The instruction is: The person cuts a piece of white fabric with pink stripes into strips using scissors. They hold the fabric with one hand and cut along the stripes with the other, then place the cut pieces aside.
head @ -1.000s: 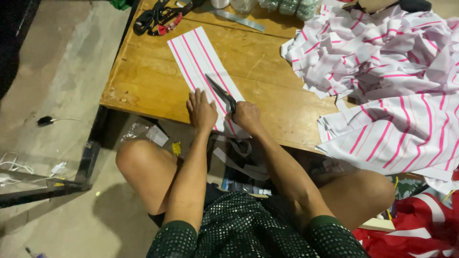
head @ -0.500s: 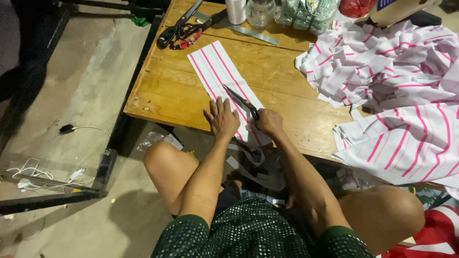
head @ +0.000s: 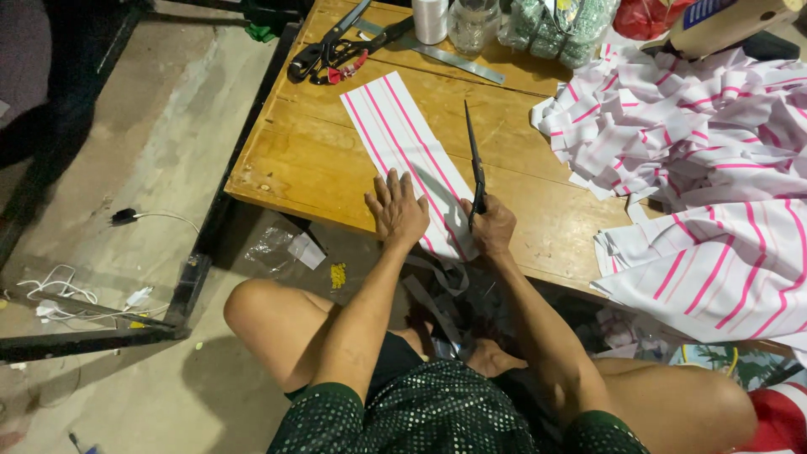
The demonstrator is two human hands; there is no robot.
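- Two hands rest on one long strip of white cloth with pink stripes (head: 403, 139), which lies flat on the wooden table (head: 286, 168) and hangs over its near edge.
- Left hand (head: 397, 210) is open, fingers spread, and presses flat on the strip, most likely so it cannot slide.
- Right hand (head: 492, 227) is closed around the handles of black scissors (head: 475, 164); the blades look shut and point away along the strip's right edge.
- Just beyond lie more scissors (head: 336, 50) and a metal ruler (head: 458, 60).
- On the right sits a big pile of the same striped cloth (head: 698, 143), close enough to grab.
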